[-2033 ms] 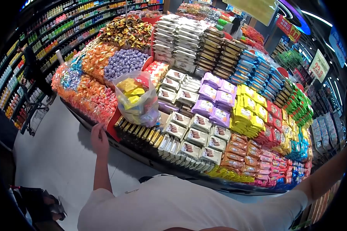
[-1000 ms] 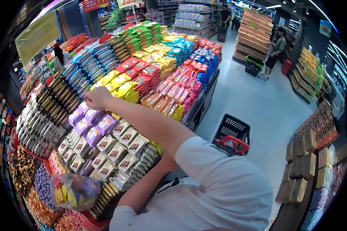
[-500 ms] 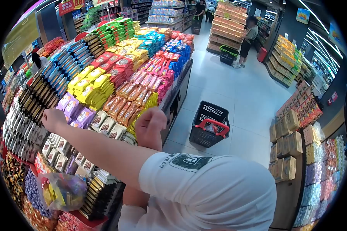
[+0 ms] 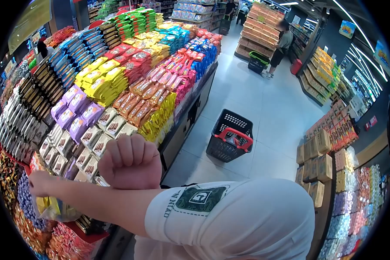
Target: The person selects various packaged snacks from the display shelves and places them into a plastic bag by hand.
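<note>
The left hand [image 4: 130, 161] was raised and loosely clenched, its fingers curled over, with nothing to be seen in it. The right hand [image 4: 40, 183] reached across to the top of the clear plastic bag [image 4: 68, 212]; I couldn't tell whether its fingers had closed on the plastic.

The right forearm cut across in front of the left wrist and hid part of the bag and the sweets behind it. The left fist blocked some of the white packets [image 4: 91, 135]. Beyond them on the table [image 4: 194, 104] lay purple packets [image 4: 66, 118], yellow packets [image 4: 106, 86] and brown packets [image 4: 138, 106]. A black basket [image 4: 221, 146] with a red handle stood on the floor [image 4: 264, 125], and farther off a person stood by a green-rimmed basket [image 4: 258, 64].

The bag, with yellow packs showing inside, sat right below the right hand, beside the purple wrapped sweets [image 4: 25, 197], well apart from the left.
</note>
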{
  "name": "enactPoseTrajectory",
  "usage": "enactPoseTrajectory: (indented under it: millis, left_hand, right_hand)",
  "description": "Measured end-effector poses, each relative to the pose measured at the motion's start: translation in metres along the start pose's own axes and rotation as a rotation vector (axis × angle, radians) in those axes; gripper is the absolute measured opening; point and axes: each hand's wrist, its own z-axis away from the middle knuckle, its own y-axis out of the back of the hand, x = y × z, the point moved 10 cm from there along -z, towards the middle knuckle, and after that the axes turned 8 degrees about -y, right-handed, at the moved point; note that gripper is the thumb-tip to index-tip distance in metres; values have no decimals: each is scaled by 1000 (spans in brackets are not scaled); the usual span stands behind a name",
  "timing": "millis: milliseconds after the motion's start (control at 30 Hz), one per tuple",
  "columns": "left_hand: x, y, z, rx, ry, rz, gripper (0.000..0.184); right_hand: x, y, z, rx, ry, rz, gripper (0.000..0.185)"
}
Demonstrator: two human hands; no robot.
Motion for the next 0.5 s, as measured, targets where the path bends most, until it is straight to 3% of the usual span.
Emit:
enactPoseTrajectory:
  millis: [233, 367, 433, 500]
  left_hand:
    - [-3, -12, 16, -10, 53, -61, 40]
    - [2, -16, 16, -2, 61, -36, 40]
    - [8, -24, 13, -23, 27, -47, 41]
    - [16, -28, 13, -24, 12, -57, 41]
  right_hand:
    - [-82, -74, 75, -86, 239, -2, 18]
    - [-165, -71, 128, -375, 534, 92, 25]
    - [-192, -89, 148, -341, 650, -104, 38]
    - [-217, -95, 178, -419, 741, -246, 36]
